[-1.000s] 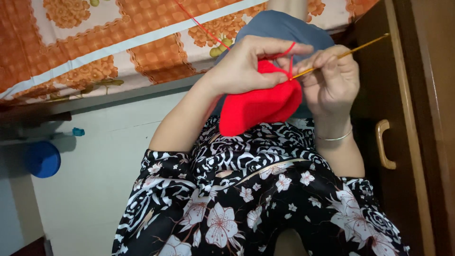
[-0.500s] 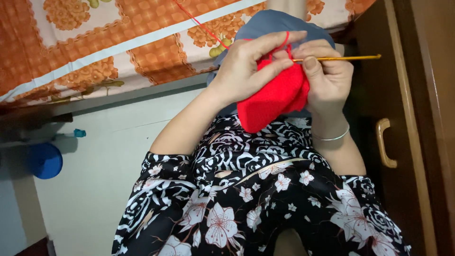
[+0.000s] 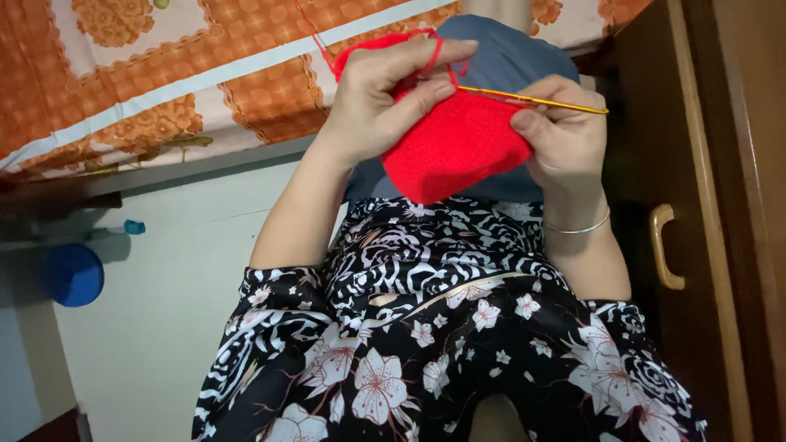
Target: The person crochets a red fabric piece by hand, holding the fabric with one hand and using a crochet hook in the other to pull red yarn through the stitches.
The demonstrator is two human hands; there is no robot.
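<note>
Red crochet piece (image 3: 458, 147), gold hook (image 3: 532, 100)

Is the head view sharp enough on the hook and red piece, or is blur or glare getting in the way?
Head view: crochet hook and red crocheted piece look sharp, no motion blur on the left hand or right hand; light is soft and even, without glare; the wooden cabinet at right sits in dim shadow.
</note>
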